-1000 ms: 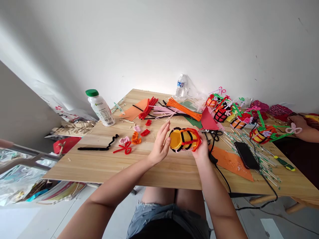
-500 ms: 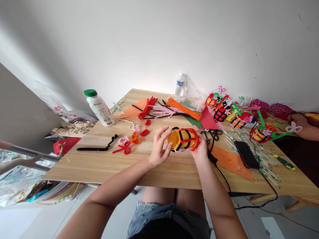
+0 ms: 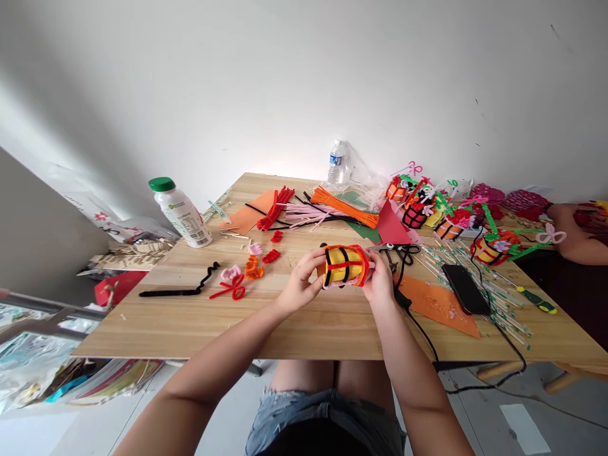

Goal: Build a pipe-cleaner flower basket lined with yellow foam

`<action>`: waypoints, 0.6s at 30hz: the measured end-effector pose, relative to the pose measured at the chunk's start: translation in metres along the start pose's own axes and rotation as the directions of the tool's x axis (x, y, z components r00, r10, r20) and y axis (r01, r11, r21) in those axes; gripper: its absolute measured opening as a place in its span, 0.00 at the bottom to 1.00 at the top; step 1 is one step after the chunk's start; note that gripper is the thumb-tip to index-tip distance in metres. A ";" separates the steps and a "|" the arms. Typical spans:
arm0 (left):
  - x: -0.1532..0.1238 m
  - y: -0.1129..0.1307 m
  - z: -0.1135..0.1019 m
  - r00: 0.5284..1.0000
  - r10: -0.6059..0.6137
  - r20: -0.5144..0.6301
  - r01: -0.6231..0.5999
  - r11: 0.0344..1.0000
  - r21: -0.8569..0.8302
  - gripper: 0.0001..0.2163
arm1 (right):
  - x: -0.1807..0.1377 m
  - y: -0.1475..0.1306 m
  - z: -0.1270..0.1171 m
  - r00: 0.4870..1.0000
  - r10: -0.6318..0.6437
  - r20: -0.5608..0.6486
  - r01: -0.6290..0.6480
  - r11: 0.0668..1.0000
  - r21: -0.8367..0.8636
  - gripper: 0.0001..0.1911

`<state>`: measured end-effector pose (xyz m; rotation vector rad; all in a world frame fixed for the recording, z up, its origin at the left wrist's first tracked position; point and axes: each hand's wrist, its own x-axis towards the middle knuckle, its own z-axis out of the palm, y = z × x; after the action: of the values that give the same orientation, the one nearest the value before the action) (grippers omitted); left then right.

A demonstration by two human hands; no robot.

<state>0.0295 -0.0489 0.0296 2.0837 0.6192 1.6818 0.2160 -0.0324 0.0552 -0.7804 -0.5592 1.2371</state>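
Note:
A small yellow cylinder (image 3: 338,266) trimmed with black, red and orange pipe cleaners lies on its side between my hands, above the table's front part. My left hand (image 3: 304,278) grips its left end, fingers at the top and thumb below. At the other end, my right hand (image 3: 379,278) is closed around the orange-edged rim. Its far side is hidden. To the left on the table lie a red looped pipe cleaner (image 3: 235,288), orange coils (image 3: 254,268), pink coils (image 3: 231,272), red coils (image 3: 271,256) and a black pipe cleaner with a zigzag end (image 3: 171,292).
Bundles of red (image 3: 276,209) and orange pipe cleaners (image 3: 346,208) lie toward the back. A white bottle (image 3: 183,215) stands at left, a water bottle (image 3: 336,163) by the wall. Right are decorated baskets (image 3: 491,247), sticks, a phone (image 3: 465,289), a screwdriver (image 3: 536,299) and another person's arm (image 3: 572,234).
The cylinder has turned so its open left end no longer faces me and more of its side shows. My left hand's fingers have closed onto that end.

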 end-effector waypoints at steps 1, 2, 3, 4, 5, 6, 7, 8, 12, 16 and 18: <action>-0.001 -0.001 0.001 1.000 -0.024 -0.012 0.024 0.999 -0.022 0.15 | 0.000 0.000 0.000 1.000 -0.001 -0.014 0.001 1.000 -0.006 0.03; -0.003 -0.003 0.002 0.999 -0.048 -0.023 0.047 0.998 -0.044 0.14 | 0.000 0.000 -0.001 1.000 0.002 -0.027 -0.003 1.000 -0.012 0.03; -0.003 -0.003 0.003 0.997 -0.069 -0.032 0.067 0.996 -0.066 0.14 | 0.001 0.001 -0.001 0.999 0.009 -0.037 -0.009 1.000 -0.016 0.03; -0.003 -0.004 0.003 0.995 -0.090 -0.037 0.087 0.992 -0.091 0.14 | 0.001 0.001 -0.001 0.999 0.016 -0.044 -0.016 1.000 -0.016 0.03; -0.002 -0.004 0.003 0.993 -0.110 -0.039 0.105 0.988 -0.117 0.14 | 0.002 0.002 -0.002 0.999 0.020 -0.048 -0.021 1.000 -0.013 0.03; -0.001 -0.003 0.003 0.991 -0.128 -0.034 0.122 0.982 -0.144 0.14 | 0.002 0.003 -0.003 0.999 0.024 -0.046 -0.024 1.000 -0.009 0.03; 0.001 -0.002 0.002 0.990 -0.143 -0.018 0.138 0.976 -0.169 0.13 | 0.003 0.003 -0.003 0.999 0.026 -0.040 -0.026 1.000 -0.005 0.03; 0.003 0.000 0.001 0.988 -0.153 0.010 0.152 0.970 -0.191 0.11 | 0.003 0.004 -0.004 0.999 0.025 -0.031 -0.025 1.000 -0.005 0.03; 0.006 0.006 -0.002 0.944 -0.287 0.161 0.322 0.909 -0.264 0.11 | 0.004 0.006 -0.006 1.000 0.022 -0.006 -0.022 0.999 -0.033 0.05; -0.001 0.005 -0.002 0.840 -0.476 0.261 0.543 0.747 -0.385 0.13 | 0.004 0.007 -0.007 0.999 0.032 -0.010 -0.033 0.999 -0.036 0.06; -0.003 0.003 -0.002 0.828 -0.494 0.266 0.560 0.697 -0.448 0.14 | 0.003 0.008 -0.008 0.999 0.045 0.005 -0.044 0.998 -0.040 0.07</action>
<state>0.0278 -0.0527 0.0294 1.4283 0.5793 1.1951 0.2180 -0.0298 0.0445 -0.8268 -0.5748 1.2728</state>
